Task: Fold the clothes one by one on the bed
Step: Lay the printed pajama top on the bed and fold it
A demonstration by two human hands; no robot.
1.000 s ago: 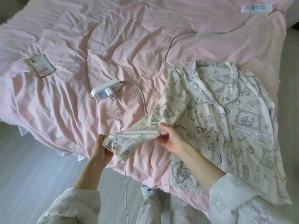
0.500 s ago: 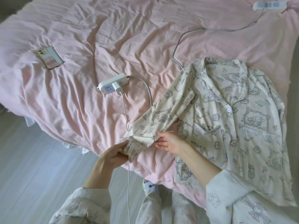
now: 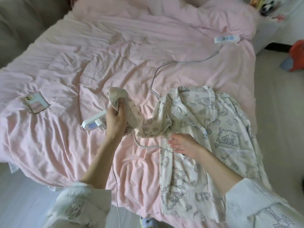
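text: none legible | power strip label: blurred

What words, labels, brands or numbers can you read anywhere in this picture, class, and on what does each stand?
None can be read.
Far power strip: blue markings, too blurred.
Near power strip: no lettering legible.
Phone: case picture only, no text legible.
Pyjama shirt: small printed boxes may hold characters, too small to read.
Sleeve print: drawing, no words.

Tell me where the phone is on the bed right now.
The phone lies flat on the pink bedsheet at the far left of the head view, left of the white power strip.
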